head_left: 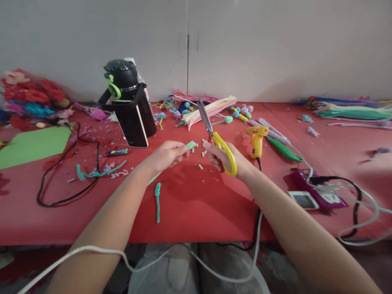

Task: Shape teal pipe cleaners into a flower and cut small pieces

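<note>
My left hand [170, 156] is closed on light green pipe cleaners [191, 145], whose ends stick out past the fingertips; a thin green length trails below the palm. Scissors [225, 153] with yellow handles sit in my right hand [225, 157], blades pointing up and away from me, apart from the green ends. Between both hands, several short green snippets [201, 166] lie scattered on the red tabletop [196, 216]. Nearer to me is a green pipe cleaner with a knotted top [158, 204]. Left of my left arm rests a bent green pipe cleaner [101, 173].
A black bottle [122, 75] and a dark upright holder [130, 122] stand at the back left. Bundled pipe cleaners [211, 112] lie at the back. On the right are a yellow glue gun [256, 141], a purple packet [318, 190] and cables. A white cable [153, 269] crosses my lap.
</note>
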`<state>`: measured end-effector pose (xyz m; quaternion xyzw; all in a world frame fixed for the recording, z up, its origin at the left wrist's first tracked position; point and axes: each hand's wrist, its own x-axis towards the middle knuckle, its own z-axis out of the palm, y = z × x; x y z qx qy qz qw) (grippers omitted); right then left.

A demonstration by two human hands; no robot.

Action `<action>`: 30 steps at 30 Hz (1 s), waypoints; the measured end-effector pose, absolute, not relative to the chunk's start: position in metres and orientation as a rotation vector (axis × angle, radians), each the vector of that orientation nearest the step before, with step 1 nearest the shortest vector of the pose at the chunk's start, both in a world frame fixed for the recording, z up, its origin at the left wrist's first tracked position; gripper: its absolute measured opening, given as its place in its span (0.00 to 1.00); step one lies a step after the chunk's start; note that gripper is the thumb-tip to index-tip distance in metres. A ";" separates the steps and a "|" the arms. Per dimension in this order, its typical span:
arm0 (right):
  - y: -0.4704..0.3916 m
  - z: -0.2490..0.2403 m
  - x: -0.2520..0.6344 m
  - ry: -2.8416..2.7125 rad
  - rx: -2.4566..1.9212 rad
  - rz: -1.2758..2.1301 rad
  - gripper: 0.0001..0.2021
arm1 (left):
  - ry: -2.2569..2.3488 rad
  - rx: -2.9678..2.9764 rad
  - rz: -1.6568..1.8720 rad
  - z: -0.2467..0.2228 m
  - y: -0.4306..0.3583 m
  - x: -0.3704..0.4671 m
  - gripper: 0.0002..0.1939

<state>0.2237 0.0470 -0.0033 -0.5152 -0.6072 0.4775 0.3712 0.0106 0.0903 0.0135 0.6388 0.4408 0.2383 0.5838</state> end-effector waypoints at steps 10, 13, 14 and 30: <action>0.032 0.003 0.241 -2.020 -1.285 1.365 0.29 | 1.257 1.335 1.022 0.013 0.103 0.000 0.14; 0.031 0.003 0.238 -2.046 -1.303 1.351 0.28 | 1.235 1.354 1.021 0.012 0.102 0.002 0.14; 0.030 0.004 0.237 -2.046 -1.324 1.342 0.28 | 1.232 1.364 1.008 0.012 0.102 0.004 0.15; 0.027 0.003 0.227 -1.993 -1.383 1.327 0.26 | 1.183 1.612 0.833 0.006 0.102 0.006 0.13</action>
